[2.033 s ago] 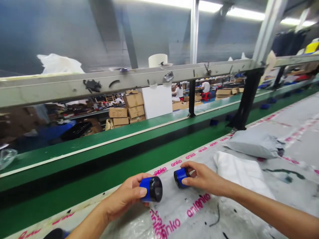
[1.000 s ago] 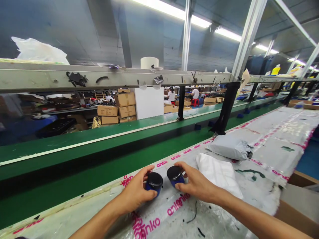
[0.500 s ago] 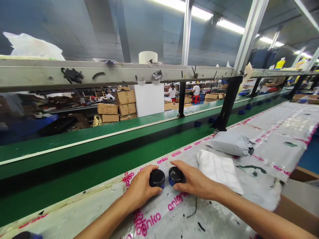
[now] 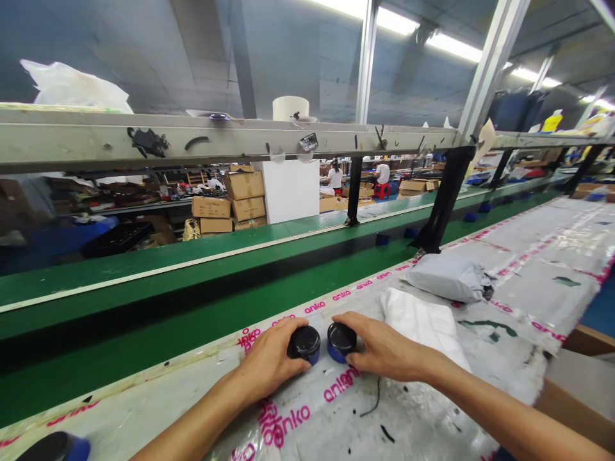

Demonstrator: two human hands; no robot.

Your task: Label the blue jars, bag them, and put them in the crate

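A small round piece with a glossy black top and blue side [image 4: 305,343] sits on the plastic-covered bench, with the thumb and fingers of my left hand [image 4: 271,355] curled around its left side. Close to its right is a matching black-and-blue round piece [image 4: 341,340]. My right hand [image 4: 384,349] grips that one between thumb and index finger from the right. A narrow gap separates the two pieces. Another black-and-blue round piece [image 4: 57,446] is cut off at the lower left corner. Beside my right hand lies a folded white cloth [image 4: 423,323].
Behind the bench runs a green conveyor belt [image 4: 202,326], with several small blue pieces farther along it. A grey plastic packet [image 4: 446,277] lies beyond the cloth. A dark post [image 4: 442,205] and a metal rail [image 4: 240,139] stand ahead. Cardboard boxes [image 4: 245,186] and seated people appear behind.
The view has shifted slightly, bringing more of the lower-left round piece into sight. My right thumb has closed in on the right round piece. My left hand's hold looks the same.
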